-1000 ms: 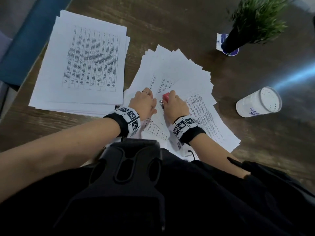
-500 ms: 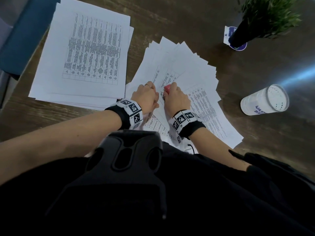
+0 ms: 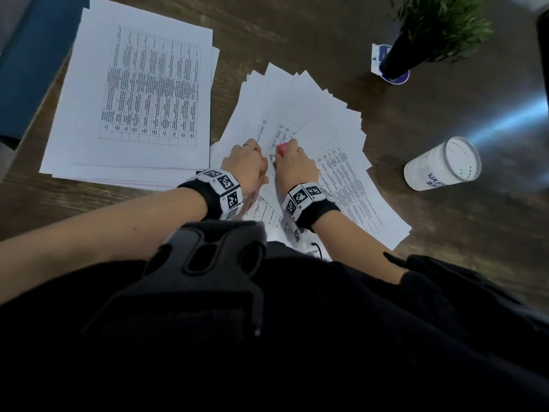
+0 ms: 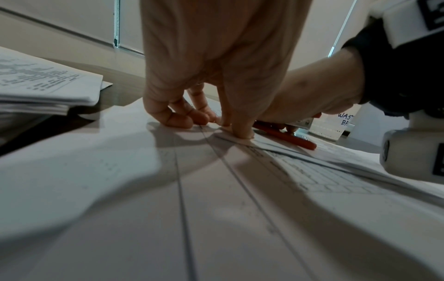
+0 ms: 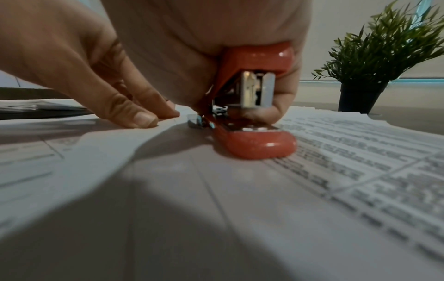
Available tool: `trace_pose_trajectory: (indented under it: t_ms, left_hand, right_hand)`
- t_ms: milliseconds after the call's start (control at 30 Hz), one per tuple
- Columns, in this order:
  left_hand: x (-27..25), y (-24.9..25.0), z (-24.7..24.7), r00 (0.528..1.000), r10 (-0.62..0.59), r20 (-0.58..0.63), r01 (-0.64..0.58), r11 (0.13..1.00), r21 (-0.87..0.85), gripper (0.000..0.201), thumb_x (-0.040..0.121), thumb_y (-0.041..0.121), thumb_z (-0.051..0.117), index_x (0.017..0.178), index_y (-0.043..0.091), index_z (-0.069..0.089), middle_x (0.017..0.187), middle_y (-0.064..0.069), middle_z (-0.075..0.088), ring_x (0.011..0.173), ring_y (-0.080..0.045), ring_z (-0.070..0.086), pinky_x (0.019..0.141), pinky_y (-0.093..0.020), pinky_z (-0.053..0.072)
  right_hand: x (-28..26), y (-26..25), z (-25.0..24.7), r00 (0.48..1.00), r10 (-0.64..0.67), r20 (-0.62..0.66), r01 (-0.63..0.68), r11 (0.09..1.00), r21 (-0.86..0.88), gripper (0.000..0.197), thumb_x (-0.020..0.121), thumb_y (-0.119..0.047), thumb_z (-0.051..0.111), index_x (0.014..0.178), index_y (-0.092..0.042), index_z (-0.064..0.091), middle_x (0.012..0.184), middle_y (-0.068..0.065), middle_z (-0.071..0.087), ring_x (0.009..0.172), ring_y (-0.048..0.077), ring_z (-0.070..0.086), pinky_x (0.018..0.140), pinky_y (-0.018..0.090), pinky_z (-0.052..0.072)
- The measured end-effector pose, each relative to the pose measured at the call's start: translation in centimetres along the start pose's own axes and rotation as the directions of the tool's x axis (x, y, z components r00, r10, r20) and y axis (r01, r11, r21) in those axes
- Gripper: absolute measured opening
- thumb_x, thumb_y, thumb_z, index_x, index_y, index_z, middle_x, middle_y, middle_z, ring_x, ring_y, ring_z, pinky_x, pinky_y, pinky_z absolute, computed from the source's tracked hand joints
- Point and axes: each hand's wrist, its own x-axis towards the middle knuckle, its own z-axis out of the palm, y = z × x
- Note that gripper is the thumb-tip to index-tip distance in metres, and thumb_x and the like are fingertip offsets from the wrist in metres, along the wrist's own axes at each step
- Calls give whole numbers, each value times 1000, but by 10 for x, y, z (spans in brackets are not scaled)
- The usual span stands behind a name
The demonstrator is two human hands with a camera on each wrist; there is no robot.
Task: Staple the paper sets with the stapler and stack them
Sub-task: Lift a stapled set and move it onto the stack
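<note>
Several printed paper sets (image 3: 312, 114) lie fanned out on the dark wooden table (image 3: 297, 31). My right hand (image 3: 295, 168) grips a red stapler (image 3: 281, 148) from above, its base flat on the sheets and its metal mouth at a paper corner. In the right wrist view the stapler (image 5: 254, 140) stands slightly ajar under my right hand (image 5: 204, 22). My left hand (image 3: 246, 165) is right beside it, fingertips (image 4: 177, 119) and thumb pressing the paper down next to the stapler (image 4: 288, 136). A neat stack of papers (image 3: 133, 99) lies at the far left.
A white paper cup (image 3: 439, 165) lies on its side at the right. A potted green plant (image 3: 430, 28) stands at the back right on a small blue and white card. A blue seat (image 3: 29, 55) borders the table's left edge.
Both hands and the stapler stay at the same spot on the fanned papers. Only the head view has shifted slightly.
</note>
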Motion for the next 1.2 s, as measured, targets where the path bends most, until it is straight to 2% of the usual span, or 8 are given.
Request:
trace_pose_trajectory:
  t_ms: [233,367,567,733,833,933,1100,1200]
  left_hand:
    - [1,-2,-1,999,28,15,-29,999,40,18,90,26,66,99,11,72,127,-2,44,115,-26,45,92,-45,47]
    - [0,-4,2,1000,26,-6,-26,999,25,15,90,24,66,93,11,72,127,-2,45,114,-25,44,90,-44,46]
    - [2,-8,3,999,36,-10,-36,999,-20,16,86,25,70,84,9,71,126,-2,46,111,-25,47,90,-44,47]
    - [2,-16,1,995,98,-19,-100,991,-90,26,85,29,72,97,7,75,121,-8,50,112,-26,50,94,-34,43]
    - [-1,-17,0,998,44,-54,-52,987,-153,24,78,28,79,88,7,72,116,-13,56,110,-26,52,92,-32,43]
    - [-6,-11,0,993,-60,-105,32,967,-253,35,69,28,85,93,8,70,111,-12,58,104,-25,55,94,-37,47]
    - [-6,1,1,986,-160,-51,149,973,-174,58,68,31,87,110,4,57,116,-14,53,107,-25,52,85,-29,45]
    - [-2,4,-2,969,-244,-38,226,939,-260,63,69,23,87,116,1,52,114,-17,60,103,-29,60,89,-39,51]
  right_hand:
    - [13,6,-6,971,-239,-30,236,970,-65,30,102,-40,35,116,-14,43,113,7,59,87,32,62,65,38,46]
    - [18,-8,-9,990,-141,-6,141,990,6,31,103,-38,36,119,-12,43,120,10,58,95,35,62,66,36,38]
    - [25,-15,-10,997,-82,-18,82,994,65,30,102,-38,38,116,-12,43,118,9,60,95,35,62,66,36,37]
    - [29,-3,-21,996,74,52,-85,961,264,37,101,-40,41,121,-9,43,116,14,61,102,35,60,75,36,39]
    - [22,16,-26,976,209,62,-211,830,516,42,100,-43,43,123,-8,45,110,13,62,97,31,61,74,33,42]
    - [7,30,-33,968,235,93,-244,772,587,45,99,-42,46,126,-6,43,103,6,55,89,25,56,74,30,40]
    - [-13,41,-27,983,111,144,-166,870,465,39,95,-26,60,123,-3,47,113,11,59,90,21,53,78,29,42]
    - [-24,39,-20,993,12,115,-53,930,364,36,95,-28,58,121,-5,50,115,15,58,99,28,56,80,31,40]
